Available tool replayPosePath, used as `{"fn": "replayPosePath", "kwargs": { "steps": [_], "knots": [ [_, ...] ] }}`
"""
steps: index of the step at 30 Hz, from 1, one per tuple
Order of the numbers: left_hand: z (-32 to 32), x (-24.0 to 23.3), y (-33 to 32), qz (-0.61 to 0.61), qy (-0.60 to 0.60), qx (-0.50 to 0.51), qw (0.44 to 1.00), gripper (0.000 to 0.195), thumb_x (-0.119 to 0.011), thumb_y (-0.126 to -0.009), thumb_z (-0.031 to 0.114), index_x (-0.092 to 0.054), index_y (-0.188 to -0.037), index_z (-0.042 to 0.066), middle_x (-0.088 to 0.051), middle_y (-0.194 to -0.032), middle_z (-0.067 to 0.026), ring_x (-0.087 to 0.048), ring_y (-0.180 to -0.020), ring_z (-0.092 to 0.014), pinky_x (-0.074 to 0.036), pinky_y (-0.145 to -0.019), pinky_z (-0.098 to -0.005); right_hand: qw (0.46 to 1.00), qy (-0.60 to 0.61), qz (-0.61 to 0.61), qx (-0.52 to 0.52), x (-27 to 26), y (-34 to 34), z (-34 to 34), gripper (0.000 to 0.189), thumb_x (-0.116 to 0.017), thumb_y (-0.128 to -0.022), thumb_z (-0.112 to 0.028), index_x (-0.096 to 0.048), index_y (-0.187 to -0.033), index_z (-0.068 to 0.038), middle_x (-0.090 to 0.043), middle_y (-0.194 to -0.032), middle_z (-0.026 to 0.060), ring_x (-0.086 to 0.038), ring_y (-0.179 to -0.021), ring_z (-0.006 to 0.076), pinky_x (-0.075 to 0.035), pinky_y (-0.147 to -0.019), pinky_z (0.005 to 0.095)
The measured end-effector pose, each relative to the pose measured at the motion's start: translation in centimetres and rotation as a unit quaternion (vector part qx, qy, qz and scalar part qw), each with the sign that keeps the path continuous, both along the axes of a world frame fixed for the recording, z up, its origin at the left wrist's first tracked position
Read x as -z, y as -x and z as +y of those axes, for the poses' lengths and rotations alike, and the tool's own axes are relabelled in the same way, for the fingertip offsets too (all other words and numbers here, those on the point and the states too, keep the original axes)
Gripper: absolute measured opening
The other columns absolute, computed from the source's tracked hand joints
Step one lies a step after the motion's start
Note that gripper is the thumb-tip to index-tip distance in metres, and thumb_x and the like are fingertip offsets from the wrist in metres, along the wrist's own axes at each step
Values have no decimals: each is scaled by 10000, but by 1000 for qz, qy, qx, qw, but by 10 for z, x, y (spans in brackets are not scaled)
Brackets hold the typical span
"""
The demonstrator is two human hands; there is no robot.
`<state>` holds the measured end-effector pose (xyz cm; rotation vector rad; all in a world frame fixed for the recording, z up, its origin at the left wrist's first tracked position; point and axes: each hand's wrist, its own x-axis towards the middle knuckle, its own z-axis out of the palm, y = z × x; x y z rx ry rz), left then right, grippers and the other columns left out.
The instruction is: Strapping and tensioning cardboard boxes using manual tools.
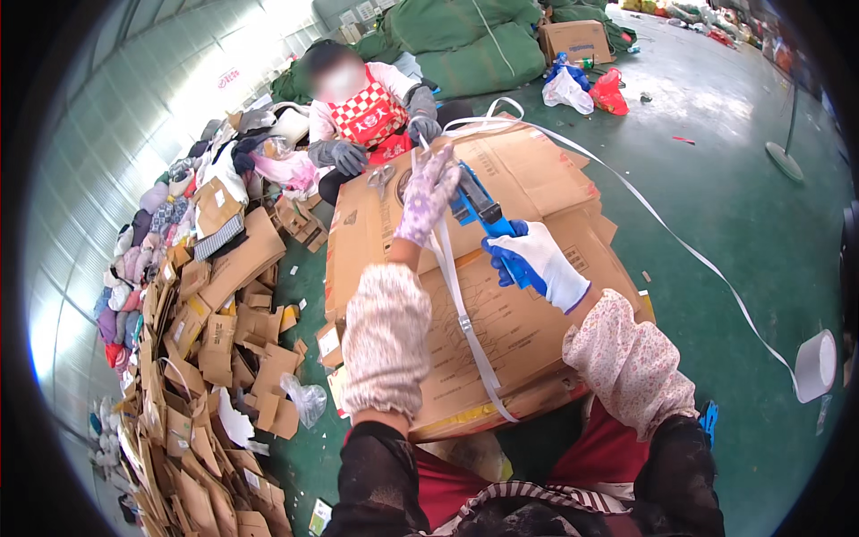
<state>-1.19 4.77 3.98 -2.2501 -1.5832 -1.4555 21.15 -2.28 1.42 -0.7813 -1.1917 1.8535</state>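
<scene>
A stack of flattened cardboard boxes [523,322] lies before me with a white plastic strap [461,295] across it; a metal seal shows on the strap. My right hand [540,262], in a white and blue glove, grips the handle of a blue strapping tool [480,208]. The tool's black-topped head is tilted above the stack. Just left of that head is my left hand [429,194], in a purple floral glove, over the strap; whether it grips the strap is unclear. Scissors [381,177] rest near the stack's far left edge.
Facing me, a person in a red checked apron [370,111] has gloved hands at the stack's far side. Loose cardboard [201,429] and bundled textiles are heaped at left. A strap roll [815,366] stands on the floor at right, its strap trailing to the stack. Green bales [463,47] lie behind.
</scene>
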Motion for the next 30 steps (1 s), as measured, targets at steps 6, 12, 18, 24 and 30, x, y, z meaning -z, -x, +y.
{"fn": "replayPosePath", "kwargs": {
  "steps": [6, 12, 18, 24, 30],
  "knots": [
    [49, 8, 35, 132, 115, 113, 978, 405, -457, -988, 284, -484, -1343, 89, -518, -1334, -162, -524, -1192, -324, -416, -987, -378, 998, 38, 49, 5, -3, -4, -6, 219, -708, -822, -176, -604, -908, -3, -599, -689, 64, -593, -552, 154, -523, -491, 300],
    [26, -6, 32, 219, 110, 29, 969, 386, -466, -965, 319, -564, -1263, 94, -587, -1244, -155, -549, -1155, -324, -430, -971, -391, 996, 51, 70, -6, -3, -5, -4, 214, -711, -824, -189, -619, -893, -9, -597, -685, 57, -597, -560, 143, -537, -508, 306],
    [19, -9, 6, 248, 82, -184, 948, 494, -409, -946, 481, -698, -935, 80, -668, -789, -209, -650, -768, -387, -492, -730, -491, 999, 23, 41, 22, 2, -2, -4, 196, -693, -828, -158, -607, -885, 9, -596, -674, 67, -598, -557, 154, -518, -479, 304],
    [22, 5, 55, -38, 239, -116, 963, 553, -394, -958, 511, -653, -981, 24, -648, -665, -173, -657, -625, -320, -517, -591, -424, 989, -3, 102, 103, -7, -12, 19, 182, -681, -833, -142, -582, -888, 1, -609, -686, 84, -581, -489, 163, -505, -445, 303],
    [-17, -33, 65, -338, 176, 73, 922, 401, -606, -889, 374, -657, -1017, -3, -670, -753, -127, -652, -661, -203, -502, -539, -292, 969, -84, 114, 203, -32, -60, 29, 204, -705, -829, -167, -614, -940, -23, -609, -696, 48, -596, -536, 120, -518, -476, 258]
  ]
}}
